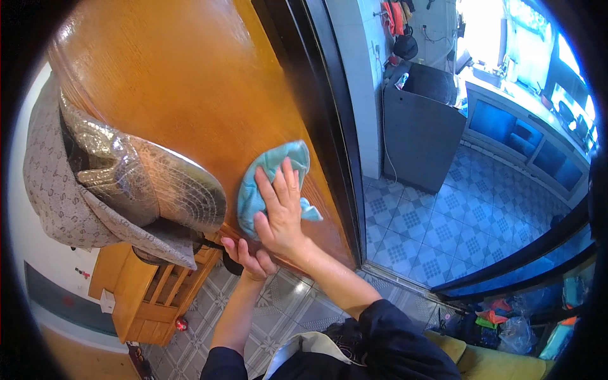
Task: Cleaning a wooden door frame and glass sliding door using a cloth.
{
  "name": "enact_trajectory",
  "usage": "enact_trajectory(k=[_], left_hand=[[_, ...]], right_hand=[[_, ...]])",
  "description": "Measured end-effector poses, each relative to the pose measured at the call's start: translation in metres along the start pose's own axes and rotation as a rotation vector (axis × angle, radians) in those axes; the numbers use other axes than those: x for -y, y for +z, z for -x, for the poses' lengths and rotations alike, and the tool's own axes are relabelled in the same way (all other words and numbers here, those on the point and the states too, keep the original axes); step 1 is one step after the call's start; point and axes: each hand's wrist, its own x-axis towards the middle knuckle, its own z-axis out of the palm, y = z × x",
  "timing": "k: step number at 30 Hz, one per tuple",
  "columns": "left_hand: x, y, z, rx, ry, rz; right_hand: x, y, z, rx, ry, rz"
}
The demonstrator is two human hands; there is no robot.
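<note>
My right hand (282, 213) is pressed flat on a light-blue cloth (251, 202), its fingers slightly spread. The cloth lies against a varnished wooden panel (190, 85), and one corner of it sticks out to the right of my wrist. My left hand (251, 260) is beside the panel's lower edge, palm up, with loosely curled fingers and nothing visible in it. To the left of the cloth is a shiny peaked cap (183, 187) with a stitched brim. A grey-brown patterned fabric item (52, 190) sits around the cap's far side.
A dark door frame (327, 109) runs along the panel's right side. Through it are a grey box-shaped appliance (420, 137) and a counter (522, 102). A wooden cabinet (152, 304) stands at lower left. Bags (517, 335) and a yellowish cushioned seat (498, 363) are at lower right.
</note>
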Motion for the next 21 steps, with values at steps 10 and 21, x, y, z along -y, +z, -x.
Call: enact_trajectory(k=[10, 21], left_hand=[[-0.004, 0.002, -0.005, -0.047, 0.001, 0.105], [-0.006, 0.001, -0.024, -0.061, -0.016, 0.065]], right_hand=[[-0.038, 0.022, 0.116, -0.134, 0.284, -0.079], [-0.085, 0.021, 0.129, -0.351, 0.436, -0.146]])
